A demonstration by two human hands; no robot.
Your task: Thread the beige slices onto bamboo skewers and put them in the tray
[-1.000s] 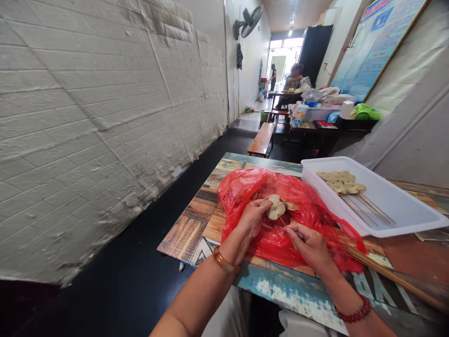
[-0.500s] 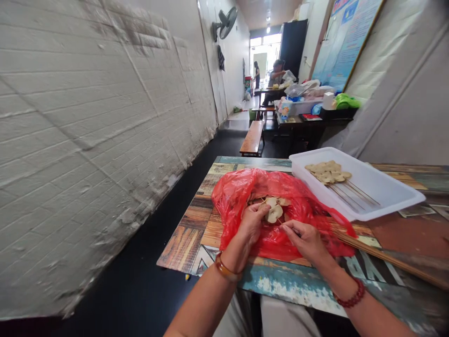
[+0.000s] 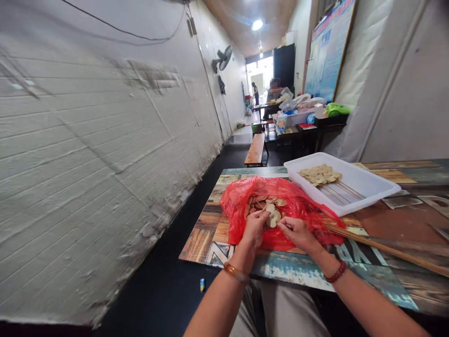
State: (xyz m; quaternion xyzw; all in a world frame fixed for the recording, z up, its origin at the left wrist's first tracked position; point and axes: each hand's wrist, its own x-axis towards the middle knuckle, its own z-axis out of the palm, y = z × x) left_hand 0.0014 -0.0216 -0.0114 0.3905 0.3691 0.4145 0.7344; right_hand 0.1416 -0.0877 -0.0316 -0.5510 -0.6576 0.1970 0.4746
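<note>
Narrow shop, patterned desk (image 3: pixel 280 274): left hand (image 3: pixel 254 227) pinching a slice (image 3: pixel 272 218) over red bag (image 3: pixel 242 206), right hand (image 3: pixel 296 231) closing on thin skewer; threading step, next needs tip centering

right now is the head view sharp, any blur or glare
Head view: brick wall smeared by motion blur and bowed by the wide lens; ceiling lamp and far doorway blown out; hands, red bag and white tray fairly sharp.
</note>
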